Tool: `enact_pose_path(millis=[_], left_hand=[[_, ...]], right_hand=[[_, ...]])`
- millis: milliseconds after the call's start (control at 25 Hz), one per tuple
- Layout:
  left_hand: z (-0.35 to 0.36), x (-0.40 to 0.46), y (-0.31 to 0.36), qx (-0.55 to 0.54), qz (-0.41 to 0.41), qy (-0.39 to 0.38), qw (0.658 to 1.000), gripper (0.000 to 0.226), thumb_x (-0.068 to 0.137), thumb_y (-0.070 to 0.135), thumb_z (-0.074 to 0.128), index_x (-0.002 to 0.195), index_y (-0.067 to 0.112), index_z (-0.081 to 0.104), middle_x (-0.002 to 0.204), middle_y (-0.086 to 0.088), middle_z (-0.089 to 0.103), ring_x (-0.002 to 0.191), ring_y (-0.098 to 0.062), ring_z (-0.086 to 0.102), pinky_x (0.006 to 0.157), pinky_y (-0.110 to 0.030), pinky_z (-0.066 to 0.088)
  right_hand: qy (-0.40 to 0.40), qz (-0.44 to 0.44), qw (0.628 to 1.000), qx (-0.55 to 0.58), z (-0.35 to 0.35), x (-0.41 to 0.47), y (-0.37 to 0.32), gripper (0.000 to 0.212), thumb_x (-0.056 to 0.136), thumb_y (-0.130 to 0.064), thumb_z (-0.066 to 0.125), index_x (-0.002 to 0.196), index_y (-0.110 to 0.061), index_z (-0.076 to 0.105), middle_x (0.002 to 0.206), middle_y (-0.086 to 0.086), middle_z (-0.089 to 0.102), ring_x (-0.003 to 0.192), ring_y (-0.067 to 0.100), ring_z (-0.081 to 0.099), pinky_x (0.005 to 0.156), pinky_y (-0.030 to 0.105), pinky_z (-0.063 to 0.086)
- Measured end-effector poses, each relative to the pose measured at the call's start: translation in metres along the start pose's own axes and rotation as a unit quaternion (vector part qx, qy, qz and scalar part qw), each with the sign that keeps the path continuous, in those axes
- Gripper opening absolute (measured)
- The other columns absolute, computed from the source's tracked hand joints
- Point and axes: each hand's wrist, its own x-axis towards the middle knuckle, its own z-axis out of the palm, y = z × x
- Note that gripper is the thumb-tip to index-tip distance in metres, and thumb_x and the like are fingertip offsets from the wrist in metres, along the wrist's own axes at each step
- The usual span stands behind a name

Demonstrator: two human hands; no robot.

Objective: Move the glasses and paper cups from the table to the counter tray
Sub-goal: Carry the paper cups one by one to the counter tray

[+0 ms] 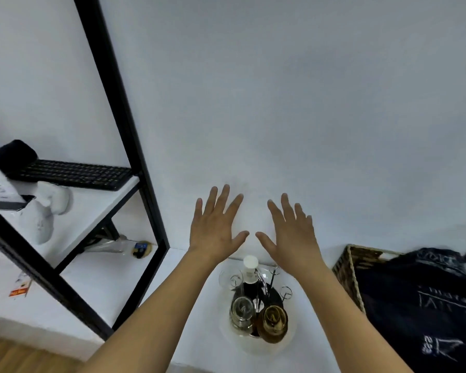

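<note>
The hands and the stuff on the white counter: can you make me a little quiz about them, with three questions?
1. True or false: the left hand and the right hand are both open and holding nothing.
2. Which lies on the shelf of the black rack? A) a keyboard B) a plate C) a shoe
3. Fill in: the round clear tray under the arms holds a clear glass and an ____ coloured glass.

Key: 1 true; 2 A; 3 amber
</note>
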Motion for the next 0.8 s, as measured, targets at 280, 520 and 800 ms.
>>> enact_pose_path(millis=[280, 520, 800], left_hand=[[0.037, -0.107, 0.108, -0.083, 0.158, -0.072, 0.981, 0.088, 0.091, 0.072, 0.044, 0.16, 0.04, 0.001, 0.172, 0.002, -0.013, 0.157, -0.025, -0.014, 0.125, -0.053, -0.001], [0.035, -0.185, 0.264, -0.13, 0.367, -0.097, 0.916, 0.086, 0.09, 0.07, 0.047, 0.161, 0.038, 0.01, 0.172, -0.002, 0.002, 0.158, -0.029, -0.003, 0.125, -0.056, 0.008], [-0.002, -0.319, 0.473, -0.149, 0.585, -0.131, 0.786, 0.086, 0.093, 0.072, 0.043, 0.161, 0.038, 0.004, 0.172, -0.001, -0.004, 0.158, -0.027, -0.008, 0.125, -0.054, 0.005]], right_hand=[[-0.04, 0.187, 0.981, -0.025, 0.014, -0.194, 0.036, 0.082, 0.098, -0.07, 0.027, 0.162, -0.028, -0.001, 0.17, 0.007, -0.012, 0.155, 0.037, 0.005, 0.123, 0.055, 0.017], [-0.017, 0.4, 0.916, 0.022, -0.001, -0.387, 0.093, 0.08, 0.099, -0.068, 0.033, 0.162, -0.031, 0.0, 0.17, 0.004, -0.011, 0.155, 0.037, 0.001, 0.123, 0.057, 0.013], [0.065, 0.605, 0.793, 0.012, -0.037, -0.62, 0.128, 0.079, 0.098, -0.063, 0.043, 0.161, -0.027, 0.012, 0.171, 0.007, -0.002, 0.153, 0.038, 0.014, 0.119, 0.056, 0.024]])
